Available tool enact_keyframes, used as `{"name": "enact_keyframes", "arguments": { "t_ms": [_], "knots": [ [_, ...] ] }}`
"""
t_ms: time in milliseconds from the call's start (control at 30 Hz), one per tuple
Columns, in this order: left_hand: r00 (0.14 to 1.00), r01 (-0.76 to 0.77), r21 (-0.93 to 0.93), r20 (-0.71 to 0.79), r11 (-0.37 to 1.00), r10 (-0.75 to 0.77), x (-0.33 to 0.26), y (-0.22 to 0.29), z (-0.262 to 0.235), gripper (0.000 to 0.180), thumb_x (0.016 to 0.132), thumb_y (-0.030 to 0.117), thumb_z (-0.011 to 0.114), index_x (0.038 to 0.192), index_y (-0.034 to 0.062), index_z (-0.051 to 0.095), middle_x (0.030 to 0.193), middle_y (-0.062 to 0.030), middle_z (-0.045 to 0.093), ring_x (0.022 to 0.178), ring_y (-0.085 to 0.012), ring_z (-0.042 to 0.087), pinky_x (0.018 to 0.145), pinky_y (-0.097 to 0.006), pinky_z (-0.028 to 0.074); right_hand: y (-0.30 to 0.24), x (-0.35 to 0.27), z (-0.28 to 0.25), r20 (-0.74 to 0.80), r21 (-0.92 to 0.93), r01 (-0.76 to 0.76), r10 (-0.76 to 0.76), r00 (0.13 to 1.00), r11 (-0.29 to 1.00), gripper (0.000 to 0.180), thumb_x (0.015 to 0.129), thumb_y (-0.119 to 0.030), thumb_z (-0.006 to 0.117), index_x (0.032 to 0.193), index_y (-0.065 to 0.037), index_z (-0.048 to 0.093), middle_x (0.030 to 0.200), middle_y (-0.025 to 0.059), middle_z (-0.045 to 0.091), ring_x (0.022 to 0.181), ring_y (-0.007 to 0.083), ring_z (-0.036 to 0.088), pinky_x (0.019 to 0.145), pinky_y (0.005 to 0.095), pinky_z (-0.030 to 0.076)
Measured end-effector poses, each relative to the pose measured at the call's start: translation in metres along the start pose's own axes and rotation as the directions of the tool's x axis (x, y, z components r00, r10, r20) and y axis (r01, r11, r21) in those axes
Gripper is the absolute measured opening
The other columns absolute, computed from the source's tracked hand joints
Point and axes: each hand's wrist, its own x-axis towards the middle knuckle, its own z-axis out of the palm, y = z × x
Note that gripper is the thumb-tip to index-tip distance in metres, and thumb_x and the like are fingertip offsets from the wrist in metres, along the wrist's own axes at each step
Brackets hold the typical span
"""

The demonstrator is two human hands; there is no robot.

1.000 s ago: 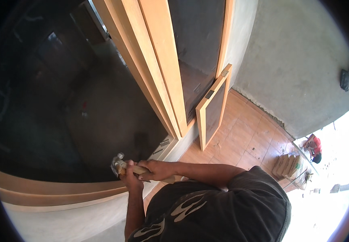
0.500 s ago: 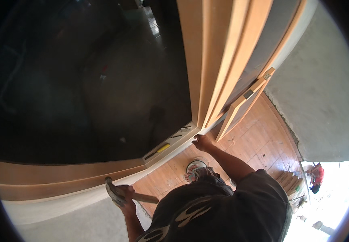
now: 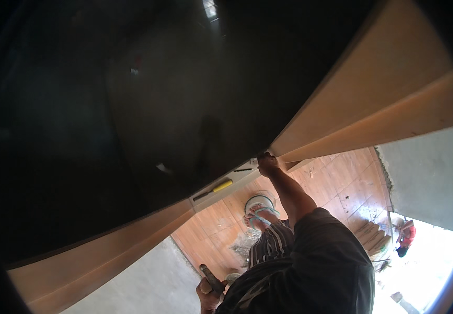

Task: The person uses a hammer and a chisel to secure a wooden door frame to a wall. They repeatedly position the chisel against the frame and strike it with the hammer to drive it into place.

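Down low, close to the person's body, the left hand [image 3: 209,289] has its fingers wrapped tight around the handle of a dark tool [image 3: 212,280]. It looks like a hammer, but its head is hard to see. The tool sits just beside the dark shirt [image 3: 310,267], above the grey floor.

Higher up, the right arm reaches out straight. The right hand [image 3: 267,163] touches the bottom edge of a big wooden frame [image 3: 373,120], right where the wood meets the dark glass panel [image 3: 132,115]. I cannot tell if those fingers are gripping or only pressing.

Just left of that hand, a yellow-handled tool [image 3: 217,188] lies on a pale ledge [image 3: 221,192].

Farther down is a foot in a sandal [image 3: 260,214] on the wooden floor [image 3: 341,183].
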Motion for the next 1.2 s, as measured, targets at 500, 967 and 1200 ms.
{"name": "enact_keyframes", "arguments": {
  "t_ms": [500,967,1200],
  "knots": [
    [0.998,-0.066,-0.054,0.0,0.996,0.066,0.042,0.032,0.036,0.015,0.086,0.006,0.082,0.089,0.0009,0.069,0.076,-0.0063,0.07,0.065,-0.0132,0.066,0.059,-0.03,0.054,0.003,0.018,-0.008,0.04,-0.123,0.074,-0.07,0.997,0.99,0.035,0.084,-0.011,0.069,0.117,-0.002,0.072,0.13,0.0203,0.067,0.118,0.0355,0.068,0.097,0.0437,0.058],
    [0.888,-0.397,0.16,-0.181,0.904,0.422,0.069,0.175,0.044,0.047,0.076,0.0,0.087,0.119,-0.0039,0.07,0.1,-0.0107,0.077,0.069,-0.0119,0.067,0.06,-0.026,0.054,-0.165,-0.229,-0.218,0.038,0.99,0.042,-0.537,0.843,0.138,0.028,0.09,-0.014,0.084,0.111,0.001,0.073,0.097,0.0075,0.076,0.088,0.0146,0.075,0.083,0.0279,0.06],
    [0.912,-0.388,-0.178,-0.216,0.904,0.349,0.045,0.232,0.041,0.035,0.08,-0.001,0.086,0.109,-0.0007,0.066,0.105,-0.0127,0.075,0.073,-0.0127,0.065,0.063,-0.027,0.054,-0.194,-0.268,-0.291,-0.145,0.973,0.231,-0.71,0.689,0.026,0.025,0.088,0.002,0.081,0.112,0.001,0.072,0.109,0.0073,0.071,0.101,0.0149,0.072,0.09,0.0291,0.061]
  ]
}}
